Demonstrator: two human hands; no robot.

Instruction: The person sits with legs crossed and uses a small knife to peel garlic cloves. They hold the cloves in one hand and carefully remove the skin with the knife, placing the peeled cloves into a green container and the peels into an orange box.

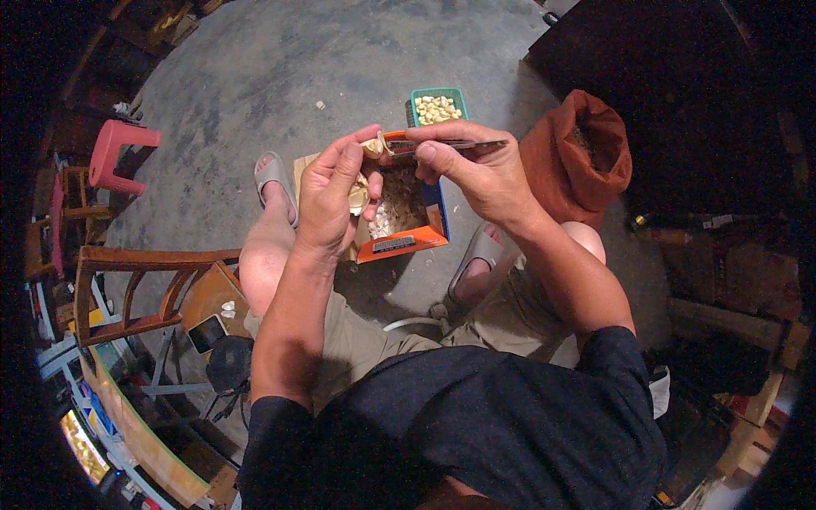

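Observation:
My left hand (pixel 335 185) holds a pale piece, seemingly a garlic clove (pixel 372 148), between thumb and forefinger, with more whitish, skin-like pieces (pixel 359 194) under its other fingers. In my right hand (pixel 475 169) is a slim metal tool (pixel 475 144), perhaps a small knife or tweezers, whose front end is close to the clove. Below both hands stands an open cardboard box (pixel 408 242) with an orange and blue rim, holding papery peelings (pixel 384 223). Beyond the hands, a green plastic basket (pixel 465 102) holds many pale yellow cloves (pixel 437 109).
A reddish-brown sack (pixel 561 166) with its mouth open stands at the right. On the left are a pink plastic stool (pixel 111 156) and a wooden chair (pixel 159 255) with a phone-like device (pixel 207 335) on it. A dark piece of furniture (pixel 637 76) is at the upper right.

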